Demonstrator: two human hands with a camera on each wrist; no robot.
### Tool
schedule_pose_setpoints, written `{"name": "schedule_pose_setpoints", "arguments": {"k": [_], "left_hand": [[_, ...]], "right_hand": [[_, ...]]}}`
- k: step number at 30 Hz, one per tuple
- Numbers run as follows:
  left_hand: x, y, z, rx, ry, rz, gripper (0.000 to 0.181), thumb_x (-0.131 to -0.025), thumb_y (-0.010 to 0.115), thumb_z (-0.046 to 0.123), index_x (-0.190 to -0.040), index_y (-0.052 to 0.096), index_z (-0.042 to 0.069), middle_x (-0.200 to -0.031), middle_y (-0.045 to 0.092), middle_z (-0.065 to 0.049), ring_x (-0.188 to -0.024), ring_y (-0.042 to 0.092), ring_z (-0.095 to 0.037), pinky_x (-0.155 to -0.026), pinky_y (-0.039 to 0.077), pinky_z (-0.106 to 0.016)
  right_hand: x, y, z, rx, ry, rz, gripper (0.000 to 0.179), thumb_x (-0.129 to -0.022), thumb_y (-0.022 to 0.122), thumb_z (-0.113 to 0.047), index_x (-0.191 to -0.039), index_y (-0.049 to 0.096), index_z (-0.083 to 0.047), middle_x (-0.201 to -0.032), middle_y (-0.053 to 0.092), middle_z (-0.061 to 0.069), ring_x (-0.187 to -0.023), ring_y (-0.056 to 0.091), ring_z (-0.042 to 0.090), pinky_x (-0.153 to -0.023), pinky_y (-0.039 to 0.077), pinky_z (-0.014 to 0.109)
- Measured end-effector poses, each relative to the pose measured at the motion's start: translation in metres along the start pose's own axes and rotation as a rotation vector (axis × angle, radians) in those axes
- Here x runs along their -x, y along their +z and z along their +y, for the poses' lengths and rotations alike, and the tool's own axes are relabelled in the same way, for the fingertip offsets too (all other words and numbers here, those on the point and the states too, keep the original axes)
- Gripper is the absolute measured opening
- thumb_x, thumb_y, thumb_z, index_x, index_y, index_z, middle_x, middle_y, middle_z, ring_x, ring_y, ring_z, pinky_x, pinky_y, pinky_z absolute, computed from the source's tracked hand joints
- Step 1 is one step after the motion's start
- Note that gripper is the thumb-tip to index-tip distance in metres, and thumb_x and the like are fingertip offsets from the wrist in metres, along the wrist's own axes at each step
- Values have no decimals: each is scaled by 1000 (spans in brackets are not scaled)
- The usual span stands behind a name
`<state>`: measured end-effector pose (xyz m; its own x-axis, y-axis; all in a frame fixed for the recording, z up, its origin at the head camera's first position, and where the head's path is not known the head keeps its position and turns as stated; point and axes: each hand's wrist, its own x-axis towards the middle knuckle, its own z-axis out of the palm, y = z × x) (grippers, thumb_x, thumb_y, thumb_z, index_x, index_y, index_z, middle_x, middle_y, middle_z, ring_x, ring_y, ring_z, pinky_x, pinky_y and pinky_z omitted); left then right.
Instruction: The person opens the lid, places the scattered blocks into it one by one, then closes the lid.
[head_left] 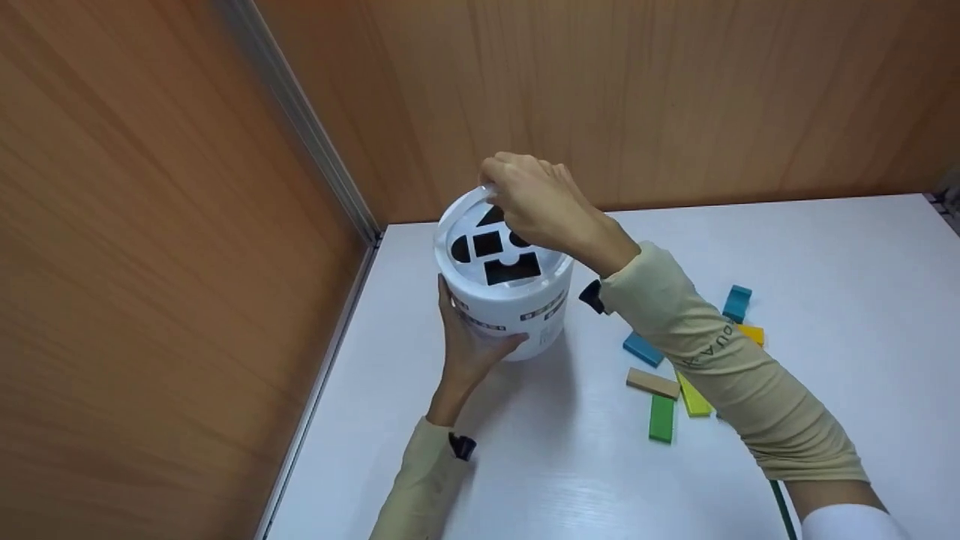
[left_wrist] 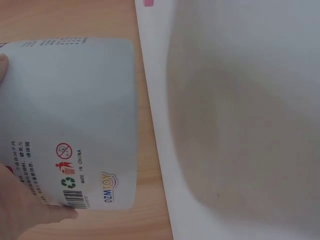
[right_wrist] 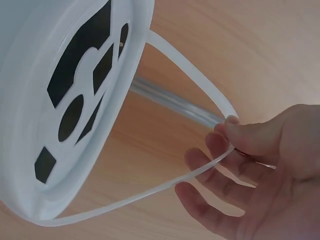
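gripping bucket (head_left: 499, 300) with left fingers (head_left: 444, 300), right fingers (right_wrist: 215, 179) pinching handle (right_wrist: 197, 77), right sleeve (head_left: 727, 375) partly hiding blocks (head_left: 661, 418)

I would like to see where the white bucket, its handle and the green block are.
White bucket (left_wrist: 75, 102), left wrist view: on its side wall.
Handle (right_wrist: 192, 70), right wrist view: on its upper strip.
Green block (head_left: 661, 418), head view: on its top face.

Right grip (head_left: 534, 199) pinched, higher; left grip (head_left: 472, 349) cupped, lower.
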<state>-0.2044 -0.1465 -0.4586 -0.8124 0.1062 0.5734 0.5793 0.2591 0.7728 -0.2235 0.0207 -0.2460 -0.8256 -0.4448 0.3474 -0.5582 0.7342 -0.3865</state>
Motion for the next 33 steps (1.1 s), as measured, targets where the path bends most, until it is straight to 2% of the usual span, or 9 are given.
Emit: {"name": "schedule_pose_setpoints", "arguments": {"k": [7, 12, 14, 19, 22, 28, 33], "left_hand": [[35, -18, 26, -69, 31, -21, 128, -64, 88, 14, -148, -8, 6, -152, 20, -4, -137, 26, -22, -110, 20, -57], [61, -25, 40, -97, 25, -44, 126, -64, 88, 16, -147, -6, 3, -154, 16, -6, -139, 21, -24, -106, 22, -63], [71, -29, 44, -101, 30, -49, 126, -63, 88, 15, -146, -6, 1, -153, 16, -8, -139, 20, -25, -105, 22, -65], [94, -40, 54, -123, -14, -53, 129, -61, 89, 15, -147, -6, 2, -152, 20, -10, -137, 26, -24, -106, 25, -61], [111, -44, 53, -131, -43, -28, 129, -60, 90, 17, -148, -4, 5, -150, 23, -10, -134, 32, -24, -107, 27, -56], [145, -47, 34, -186, -86, 30, 133, -57, 91, 29, -149, -2, 8, -151, 26, -4, -133, 35, -23, -110, 29, -40], [163, -50, 28, -217, -59, 19, 132, -56, 92, 34, -148, 1, 5, -150, 28, -7, -132, 36, -23, -111, 28, -32]], "right_hand": [[25, -3, -26, 98, -118, 51, 20, -98, 49, -12, -111, 60, -1, -96, 60, 12, -70, 55, 23, -56, 48, 31], [44, -1, -39, 129, -193, 80, 19, -97, 47, -5, -107, 62, 0, -90, 59, 11, -61, 52, 20, -48, 44, 27], [50, 1, -44, 126, -215, 85, 20, -95, 47, -2, -106, 63, 0, -89, 59, 10, -62, 52, 19, -48, 45, 26], [67, 8, -54, 116, -269, 102, 16, -93, 52, -2, -104, 64, -1, -89, 61, 10, -67, 57, 19, -55, 53, 28], [76, 13, -61, 110, -287, 78, 15, -92, 55, -3, -104, 63, 0, -88, 61, 10, -69, 59, 20, -58, 55, 29], [87, 23, -71, 74, -310, 25, 15, -92, 55, -4, -104, 63, -1, -85, 59, 9, -68, 57, 18, -57, 54, 27], [96, 30, -75, 36, -304, 5, 13, -92, 57, -6, -103, 63, -1, -82, 57, 8, -66, 56, 16, -56, 53, 24]]}}
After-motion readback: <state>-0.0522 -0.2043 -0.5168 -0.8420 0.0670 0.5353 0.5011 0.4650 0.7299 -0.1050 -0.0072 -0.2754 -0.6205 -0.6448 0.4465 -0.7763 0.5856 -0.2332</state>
